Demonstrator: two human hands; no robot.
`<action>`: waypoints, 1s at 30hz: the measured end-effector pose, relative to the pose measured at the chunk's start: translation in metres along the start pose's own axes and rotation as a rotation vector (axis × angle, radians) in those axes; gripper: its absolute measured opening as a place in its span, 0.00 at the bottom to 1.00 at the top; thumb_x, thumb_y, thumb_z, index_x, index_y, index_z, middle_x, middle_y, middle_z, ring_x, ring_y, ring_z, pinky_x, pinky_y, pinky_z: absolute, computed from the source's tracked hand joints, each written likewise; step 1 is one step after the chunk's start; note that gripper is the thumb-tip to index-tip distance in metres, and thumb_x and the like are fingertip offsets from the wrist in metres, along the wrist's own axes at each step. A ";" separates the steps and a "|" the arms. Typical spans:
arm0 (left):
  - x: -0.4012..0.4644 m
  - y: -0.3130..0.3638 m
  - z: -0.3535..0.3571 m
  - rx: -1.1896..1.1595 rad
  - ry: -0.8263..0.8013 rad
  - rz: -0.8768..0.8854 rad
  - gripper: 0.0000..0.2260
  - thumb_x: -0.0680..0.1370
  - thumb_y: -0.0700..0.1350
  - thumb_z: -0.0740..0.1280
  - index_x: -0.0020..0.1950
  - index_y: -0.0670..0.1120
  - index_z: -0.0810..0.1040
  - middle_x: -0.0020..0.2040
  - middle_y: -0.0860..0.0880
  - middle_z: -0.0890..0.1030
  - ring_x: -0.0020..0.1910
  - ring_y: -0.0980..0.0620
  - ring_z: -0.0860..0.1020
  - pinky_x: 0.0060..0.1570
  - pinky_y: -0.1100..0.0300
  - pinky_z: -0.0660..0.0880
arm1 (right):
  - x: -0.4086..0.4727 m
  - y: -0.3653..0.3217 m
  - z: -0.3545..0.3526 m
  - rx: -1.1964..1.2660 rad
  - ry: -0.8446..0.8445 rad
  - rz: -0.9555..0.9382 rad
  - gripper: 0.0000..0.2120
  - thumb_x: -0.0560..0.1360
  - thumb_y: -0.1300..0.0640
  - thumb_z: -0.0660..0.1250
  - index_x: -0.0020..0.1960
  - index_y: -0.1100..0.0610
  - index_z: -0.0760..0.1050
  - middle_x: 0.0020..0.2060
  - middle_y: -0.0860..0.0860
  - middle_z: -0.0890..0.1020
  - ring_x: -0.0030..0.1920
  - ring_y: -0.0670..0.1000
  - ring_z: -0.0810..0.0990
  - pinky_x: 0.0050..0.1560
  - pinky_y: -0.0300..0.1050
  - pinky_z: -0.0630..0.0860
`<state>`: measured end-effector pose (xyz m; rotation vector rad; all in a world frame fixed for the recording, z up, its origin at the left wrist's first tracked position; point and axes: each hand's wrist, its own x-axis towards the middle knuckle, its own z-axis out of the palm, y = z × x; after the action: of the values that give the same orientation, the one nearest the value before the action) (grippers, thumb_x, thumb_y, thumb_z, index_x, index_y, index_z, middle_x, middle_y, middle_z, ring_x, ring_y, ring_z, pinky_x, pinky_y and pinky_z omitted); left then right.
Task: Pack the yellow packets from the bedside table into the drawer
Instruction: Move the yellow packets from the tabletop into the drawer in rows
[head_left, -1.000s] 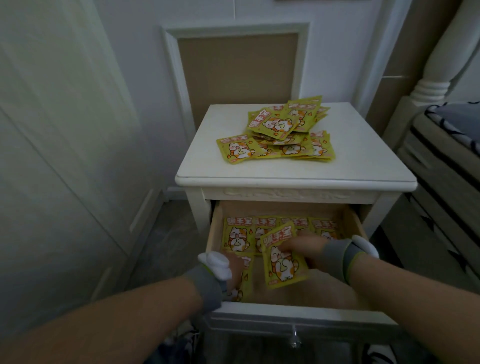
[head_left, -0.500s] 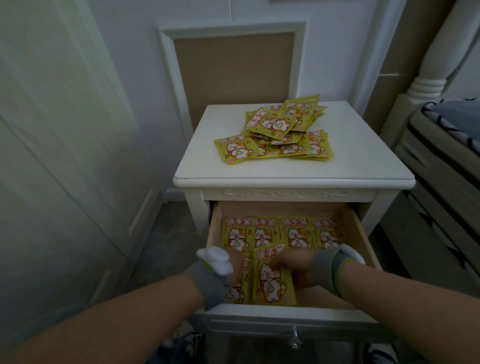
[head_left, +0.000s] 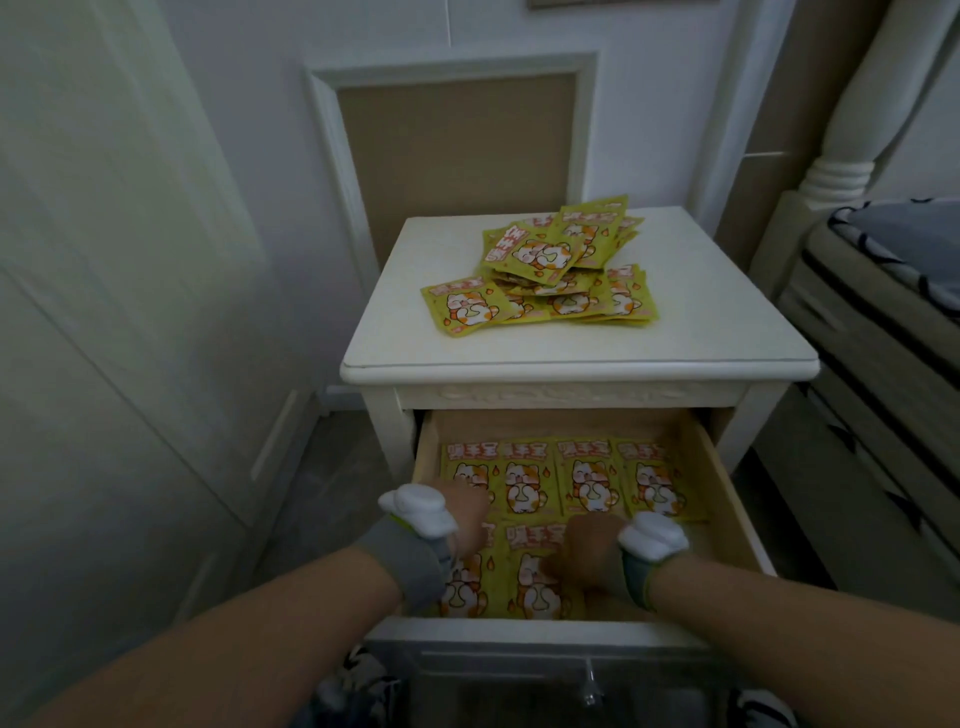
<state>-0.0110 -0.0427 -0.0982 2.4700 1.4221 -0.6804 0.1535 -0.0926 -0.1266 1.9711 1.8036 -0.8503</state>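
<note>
A loose pile of yellow packets (head_left: 545, 270) printed with a cartoon cat lies on the white bedside table (head_left: 701, 332). Below it the drawer (head_left: 727, 499) stands pulled out. Several packets (head_left: 587, 483) lie flat in a row along its back. Two more sit in the front row. My left hand (head_left: 465, 514) is curled down on the front-left packet (head_left: 465, 587). My right hand (head_left: 589, 551) presses on the packet beside it (head_left: 535, 577), which lies flat. Both wrists wear grey bands with white pads.
A tall white cupboard door (head_left: 130, 312) runs along the left. A bed with a striped cover (head_left: 883, 312) and a white post stands at the right. The drawer's front panel with its small knob (head_left: 589, 691) is just below my arms.
My right hand has brought the tilted packet down and toward the drawer's front, laying it flat next to the front-left one. My left hand has stayed in place.
</note>
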 end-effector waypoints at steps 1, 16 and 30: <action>0.002 -0.002 -0.002 -0.030 0.001 -0.004 0.20 0.82 0.47 0.56 0.30 0.47 0.59 0.30 0.51 0.62 0.27 0.57 0.59 0.26 0.64 0.54 | 0.001 0.000 -0.005 -0.051 0.005 -0.014 0.19 0.77 0.39 0.59 0.35 0.52 0.67 0.30 0.47 0.68 0.28 0.44 0.66 0.29 0.36 0.63; -0.023 -0.034 -0.136 -0.658 0.473 -0.027 0.10 0.78 0.53 0.63 0.44 0.48 0.78 0.30 0.52 0.78 0.23 0.55 0.73 0.21 0.71 0.66 | -0.049 -0.003 -0.163 0.920 0.354 -0.360 0.10 0.79 0.54 0.61 0.44 0.58 0.77 0.33 0.52 0.81 0.32 0.49 0.80 0.34 0.38 0.75; 0.031 -0.057 -0.137 -0.485 0.650 -0.283 0.22 0.79 0.59 0.56 0.73 0.62 0.60 0.75 0.47 0.59 0.71 0.38 0.60 0.69 0.47 0.60 | 0.005 0.041 -0.179 0.574 1.045 -0.060 0.14 0.77 0.54 0.61 0.61 0.50 0.76 0.56 0.56 0.78 0.58 0.60 0.74 0.59 0.50 0.69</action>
<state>-0.0075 0.0647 0.0083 2.1870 1.8851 0.4510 0.2293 0.0153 0.0010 3.1348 2.2880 -0.3460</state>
